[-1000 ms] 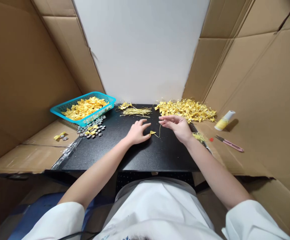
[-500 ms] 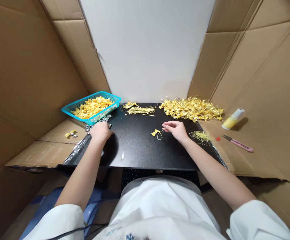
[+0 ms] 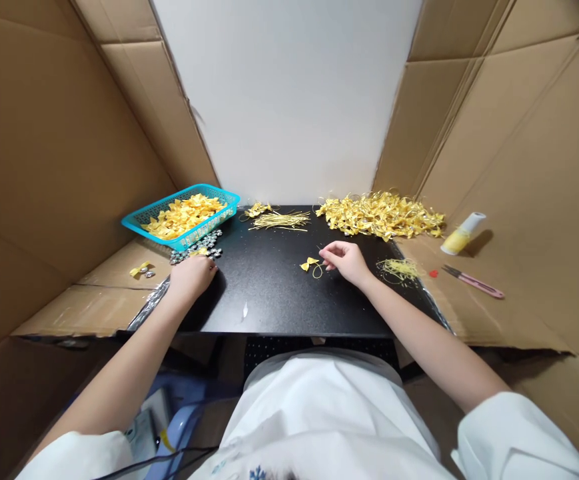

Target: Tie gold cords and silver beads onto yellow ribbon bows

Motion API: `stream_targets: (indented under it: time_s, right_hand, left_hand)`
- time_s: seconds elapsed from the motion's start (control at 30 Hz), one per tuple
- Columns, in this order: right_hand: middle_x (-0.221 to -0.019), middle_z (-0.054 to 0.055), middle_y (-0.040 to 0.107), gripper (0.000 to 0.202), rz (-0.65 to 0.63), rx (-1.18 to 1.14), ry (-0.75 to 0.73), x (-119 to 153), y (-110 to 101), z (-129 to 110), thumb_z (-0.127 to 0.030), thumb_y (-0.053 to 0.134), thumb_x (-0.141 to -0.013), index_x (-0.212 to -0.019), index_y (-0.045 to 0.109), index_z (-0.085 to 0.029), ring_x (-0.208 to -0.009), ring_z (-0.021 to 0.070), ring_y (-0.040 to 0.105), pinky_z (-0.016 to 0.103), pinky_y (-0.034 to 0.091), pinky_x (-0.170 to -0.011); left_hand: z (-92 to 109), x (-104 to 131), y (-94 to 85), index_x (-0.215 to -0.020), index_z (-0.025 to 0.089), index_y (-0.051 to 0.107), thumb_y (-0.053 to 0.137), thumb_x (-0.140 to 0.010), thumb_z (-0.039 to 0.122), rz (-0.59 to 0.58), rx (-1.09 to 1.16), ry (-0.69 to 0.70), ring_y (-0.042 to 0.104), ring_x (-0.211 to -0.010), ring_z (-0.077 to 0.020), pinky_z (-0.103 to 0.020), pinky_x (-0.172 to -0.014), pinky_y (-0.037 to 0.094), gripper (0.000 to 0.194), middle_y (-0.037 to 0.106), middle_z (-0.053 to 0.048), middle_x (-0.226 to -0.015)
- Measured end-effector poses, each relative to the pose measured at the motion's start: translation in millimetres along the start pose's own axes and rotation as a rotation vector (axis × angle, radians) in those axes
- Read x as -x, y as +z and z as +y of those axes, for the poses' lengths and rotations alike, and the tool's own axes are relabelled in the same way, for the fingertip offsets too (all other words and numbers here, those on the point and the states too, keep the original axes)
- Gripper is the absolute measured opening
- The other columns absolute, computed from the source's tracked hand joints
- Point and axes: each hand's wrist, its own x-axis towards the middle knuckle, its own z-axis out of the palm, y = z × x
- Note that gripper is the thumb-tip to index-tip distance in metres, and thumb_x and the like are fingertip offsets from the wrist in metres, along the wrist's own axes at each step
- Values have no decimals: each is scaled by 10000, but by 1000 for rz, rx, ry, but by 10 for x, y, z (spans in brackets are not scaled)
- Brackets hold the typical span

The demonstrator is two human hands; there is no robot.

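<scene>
My left hand (image 3: 192,275) is at the left of the black table, just in front of small silver bells (image 3: 211,247); its fingers curl and what they hold, if anything, is hidden. A bit of yellow ribbon (image 3: 199,252) shows just beyond its knuckles. Near the middle, my right hand (image 3: 345,260) pinches a thin needle-like piece (image 3: 320,248) between thumb and fingertips. Beside these fingertips lies a yellow bow (image 3: 310,264) with a looped yellow cord (image 3: 318,271).
A teal basket (image 3: 132,225) of yellow bows stands back left. Cut cords (image 3: 282,220) lie back centre, with a heap of corded bows (image 3: 382,215) to their right. Cord scraps (image 3: 399,269), a thread spool (image 3: 462,235) and pink snips (image 3: 479,285) are at right.
My left hand has drawn back slightly toward me, uncovering more bells and the yellow ribbon. My right hand has barely shifted, its pinch kept.
</scene>
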Motion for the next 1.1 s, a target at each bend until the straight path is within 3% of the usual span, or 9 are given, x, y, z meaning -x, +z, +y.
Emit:
stream_targets:
  time_s: [0.07,0.13,0.23,0.4,0.5,0.6,0.8,1.1]
  right_hand:
    - [-543,3,637,427,-8,1,-17,-5,18,9,-543,791,-553,-661,645,-156,-462,106,580,249,539,-475]
    - [-561,4,639,425,-17,-12,-31,-10,47,21,-543,783,-560,-670,642,-158,-491,116,597,264,556,-507]
    - [-592,11,649,415,-19,-30,-51,-10,91,42,-539,772,-570,-689,641,-164,-537,138,626,283,570,-540]
    - [-624,25,658,343,96,11,-137,11,67,66,-510,714,-663,-730,652,-179,-581,167,647,310,584,-564]
    - [-618,25,654,303,198,66,-182,14,24,75,-485,664,-720,-743,652,-182,-572,160,639,290,572,-536]
    - [-618,29,658,282,224,98,-181,8,17,91,-462,652,-727,-736,646,-180,-572,163,644,275,558,-504]
    - [-627,32,664,235,213,118,-181,13,54,116,-412,637,-738,-738,644,-178,-583,176,659,275,552,-493]
    - [-619,27,663,224,239,126,-179,34,56,91,-410,628,-743,-713,625,-188,-571,174,653,273,551,-480]
  left_hand:
    - [66,-1,3,-733,180,732,518,-810,365,66,178,80,647,-798,-266,-328,-730,465,293,692,-122,-790]
    - [258,-21,-10,-804,194,753,573,-774,458,86,458,141,643,-728,-235,-308,-702,467,321,709,-83,-759]
    - [786,-140,-24,-846,179,755,626,-722,564,-32,892,156,620,-625,-192,-284,-620,463,426,704,-57,-669]
    - [1791,-433,29,-800,140,745,811,-552,489,-99,1577,173,632,-629,-159,-279,-607,486,433,728,-101,-786]
    - [2121,-484,87,-780,136,737,847,-508,453,-131,1820,122,641,-654,-143,-273,-633,501,432,723,-86,-787]
    - [2209,-445,135,-768,132,730,873,-467,424,-193,1957,64,643,-674,-130,-271,-670,512,444,718,-71,-788]
    - [2172,-385,150,-777,137,738,898,-448,360,-233,2052,41,643,-693,-119,-283,-744,515,429,724,-55,-803]
    - [2206,-389,215,-797,146,755,896,-442,355,-119,1932,105,624,-668,-132,-307,-741,508,435,734,-57,-796]
